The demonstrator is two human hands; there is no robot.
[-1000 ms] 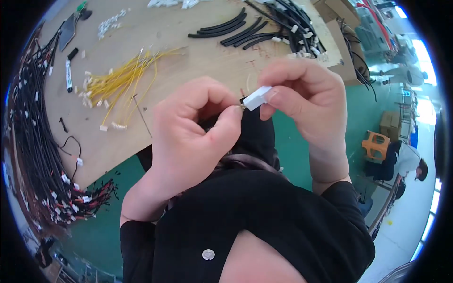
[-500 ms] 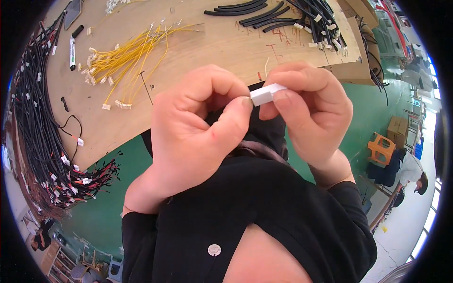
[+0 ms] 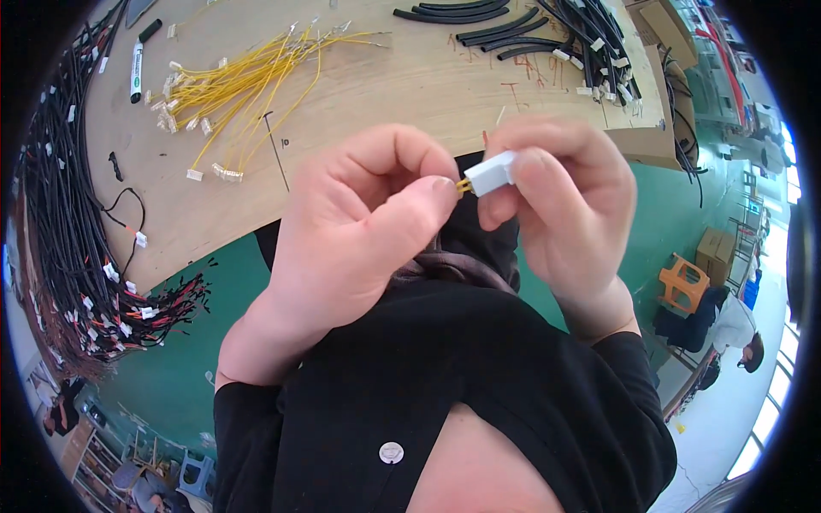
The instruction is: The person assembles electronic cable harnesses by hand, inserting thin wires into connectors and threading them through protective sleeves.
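Above my lap, off the table's near edge, my right hand (image 3: 569,192) pinches a small white plastic connector (image 3: 490,174) between thumb and fingers. The connector tilts slightly, and its right end is covered by the fingertips. Facing it, my left hand (image 3: 363,218) is closed in a pinch on thin yellow wires (image 3: 463,186). They bridge the short gap from the left fingertips to the connector's left end. The rest of the wires is hidden behind my left hand. Farther off on the table lies a bunch of yellow wires with white connectors (image 3: 248,81).
Black sleeves (image 3: 462,11) and black cables with white plugs (image 3: 599,51) lie at the table's far right. A thick bundle of black cables (image 3: 64,188) hangs over the left side. A marker (image 3: 137,73) lies near it. An orange stool (image 3: 684,282) stands right.
Yellow wires now show between my left fingertips and the connector, where the fingertips met it before. The connector sits slightly farther right. The view has shifted a little.
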